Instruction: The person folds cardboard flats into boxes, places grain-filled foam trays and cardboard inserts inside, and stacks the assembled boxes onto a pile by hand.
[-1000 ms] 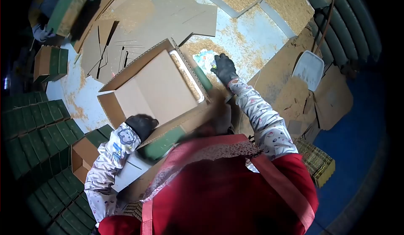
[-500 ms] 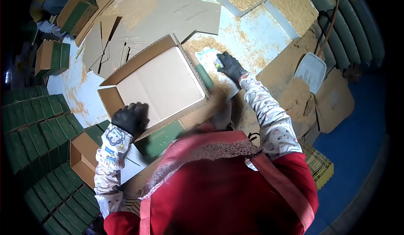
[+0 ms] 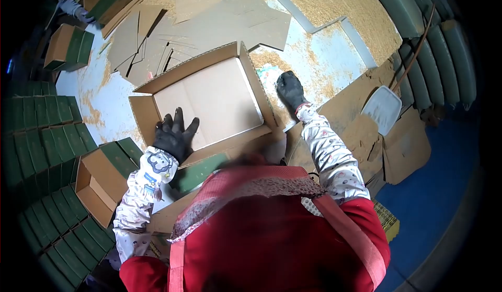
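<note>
An open cardboard box (image 3: pixel 214 101) with a pale, bare bottom lies in front of me. My left hand (image 3: pixel 175 138), in a black glove, reaches over the box's near left corner with its fingers spread. Just past the box's right side, my right hand (image 3: pixel 290 89), also black-gloved, is closed over the light tabletop. What its fingers hold, if anything, is hidden. Beside that hand lies a small white and teal printed plastic piece (image 3: pixel 269 73), partly covered by the box edge and the hand.
Flat cardboard sheets (image 3: pixel 225 23) lie beyond the box. A grey divider (image 3: pixel 358 41) borders loose straw-coloured material (image 3: pixel 350 4). Stacked green boxes (image 3: pixel 39 140) and an open carton (image 3: pixel 99 185) stand left. Right are a white scoop (image 3: pixel 383 109) and stacked sacks (image 3: pixel 444 62). Another person's hand (image 3: pixel 82 14) shows upper left.
My left fingers have spread farther over the box. My right hand has curled closed; the small colourful item seen at its fingertips no longer shows. The whole view has shifted slightly.
</note>
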